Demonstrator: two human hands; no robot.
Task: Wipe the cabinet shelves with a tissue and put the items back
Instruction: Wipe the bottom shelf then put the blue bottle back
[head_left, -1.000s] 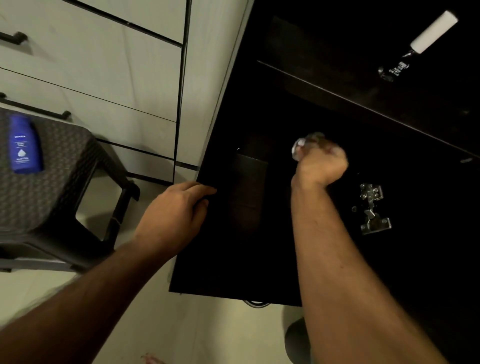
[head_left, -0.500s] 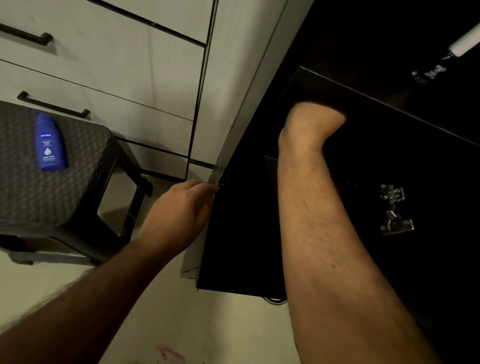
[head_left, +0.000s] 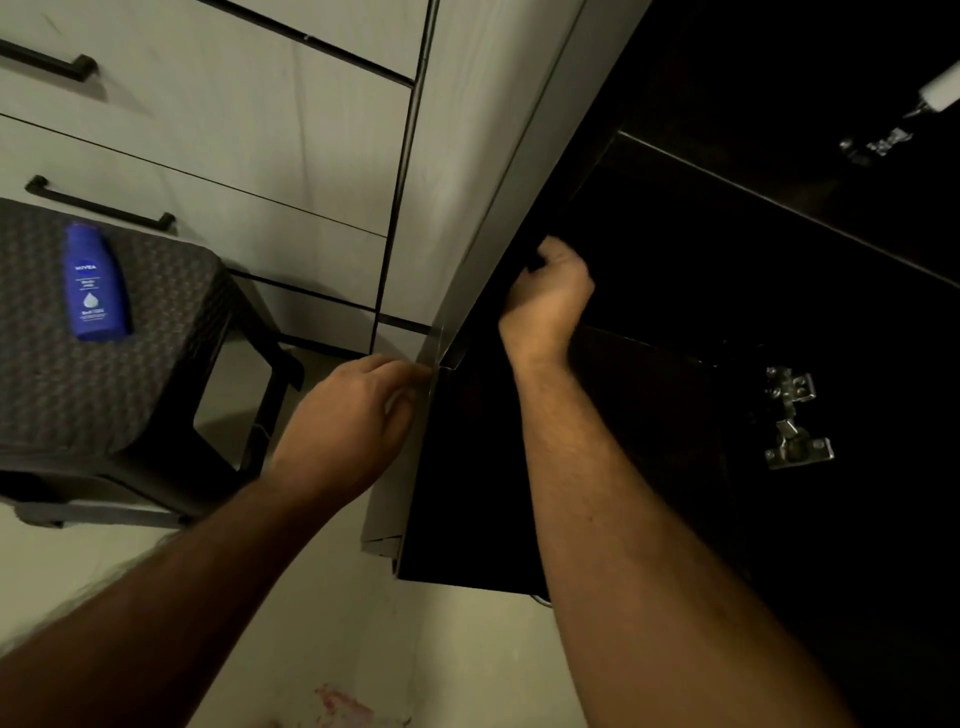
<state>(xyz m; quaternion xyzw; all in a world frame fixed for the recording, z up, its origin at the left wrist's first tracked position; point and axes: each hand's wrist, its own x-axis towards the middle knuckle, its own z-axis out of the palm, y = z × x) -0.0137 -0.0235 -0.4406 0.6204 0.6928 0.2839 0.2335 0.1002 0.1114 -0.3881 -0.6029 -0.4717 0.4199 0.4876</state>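
— Where's my right hand (head_left: 545, 291)?

— Inside the dark cabinet (head_left: 727, 312), up against its left inner wall, above the lower shelf (head_left: 649, 364). I see the back of it and the wrist; the fingers are curled over and clenched.

— On the tissue?

— I cannot tell. Whatever sits under those fingers is lost in the dark, and no tissue shows anywhere from my head view.

— And my left hand (head_left: 353, 415)?

— Outside, at the cabinet's front left edge (head_left: 434, 358). The fingers are bent, with the tips touching that pale edge strip. It looks like a light hold on the edge, though I can't make out a thumb.

— What's further in?

— A metal hinge (head_left: 795, 421) on the dark surface to the right of my right forearm, well apart from the hand. At the top right, a white-handled tool (head_left: 904, 119) lies on the upper level; it is too dim to name.

— Left of the cabinet?

— Pale drawers (head_left: 208, 130) with black handles. Just in front of them, a dark woven stool (head_left: 130, 364) stands on the floor (head_left: 311, 623), with a blue bottle (head_left: 93, 283) lying flat on its seat, well apart from both hands.
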